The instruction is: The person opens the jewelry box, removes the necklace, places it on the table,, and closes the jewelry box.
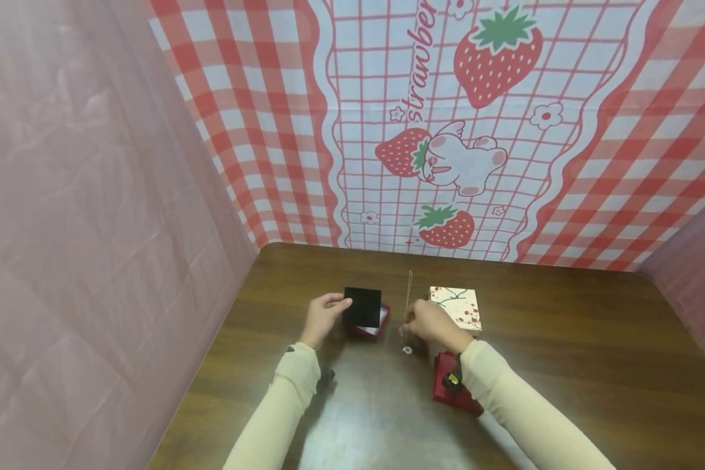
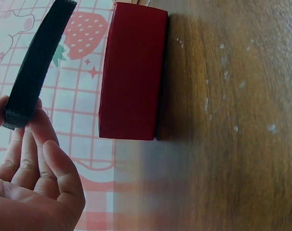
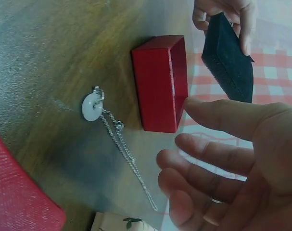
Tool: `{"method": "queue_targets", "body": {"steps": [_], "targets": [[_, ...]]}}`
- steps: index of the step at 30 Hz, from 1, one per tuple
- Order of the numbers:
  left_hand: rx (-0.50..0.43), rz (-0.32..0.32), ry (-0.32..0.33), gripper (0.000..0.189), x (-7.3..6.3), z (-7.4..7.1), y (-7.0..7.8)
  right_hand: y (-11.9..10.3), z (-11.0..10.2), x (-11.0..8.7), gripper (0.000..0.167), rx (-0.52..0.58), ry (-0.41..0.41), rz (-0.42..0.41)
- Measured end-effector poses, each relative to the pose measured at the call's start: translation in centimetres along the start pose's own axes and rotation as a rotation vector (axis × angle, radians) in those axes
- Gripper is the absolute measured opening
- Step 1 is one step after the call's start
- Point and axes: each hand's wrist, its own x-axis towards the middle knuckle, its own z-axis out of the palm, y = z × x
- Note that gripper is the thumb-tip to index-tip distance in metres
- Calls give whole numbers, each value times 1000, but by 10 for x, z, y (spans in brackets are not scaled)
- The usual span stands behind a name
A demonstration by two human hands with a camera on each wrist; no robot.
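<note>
My left hand (image 1: 323, 320) pinches the edge of a black foam jewelry-box insert (image 2: 37, 62) between thumb and fingers. It holds the insert tilted above an open red box (image 3: 155, 89); in the head view something white shows inside that box. To the right of the box, a silver chain necklace (image 3: 129, 161) with a round white pendant (image 3: 92, 107) lies on the table. Over the chain hovers my right hand (image 1: 433, 321), its fingers loosely bent. The right wrist view shows nothing in its grasp, and its fingertips stand apart from the necklace.
A cream box with a red-blossom print (image 1: 458, 303) stands beyond my right hand. Under the right forearm lies a red box piece (image 1: 449, 399), partly covered by the sleeve and wrist camera. A strawberry-print checked cloth (image 1: 446, 163) hangs behind the wooden table (image 1: 564, 352).
</note>
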Motion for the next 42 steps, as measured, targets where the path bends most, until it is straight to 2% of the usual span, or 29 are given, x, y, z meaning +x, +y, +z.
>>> {"method": "queue_targets", "body": {"steps": [7,9,10,19,29,37,42], "targets": [[-3,8,-8,35,-2,-1,3,-1,-3,1,12,41,38,-80],[0,5,-7,35,-2,-2,4,-1,-3,2,14,49,45,-98],[-6,0,-5,35,1,-1,-1,-2,-3,3,15,53,48,-102],[-10,-11,1,34,2,-1,0,-9,-13,5,26,101,122,-143],[-19,-14,-9,34,2,0,-1,-13,-18,3,51,110,178,-146],[-24,0,-18,35,1,1,-1,-18,-11,3,76,137,132,-207],[-24,15,-29,37,0,2,3,-22,-6,2,82,122,132,-220]]}}
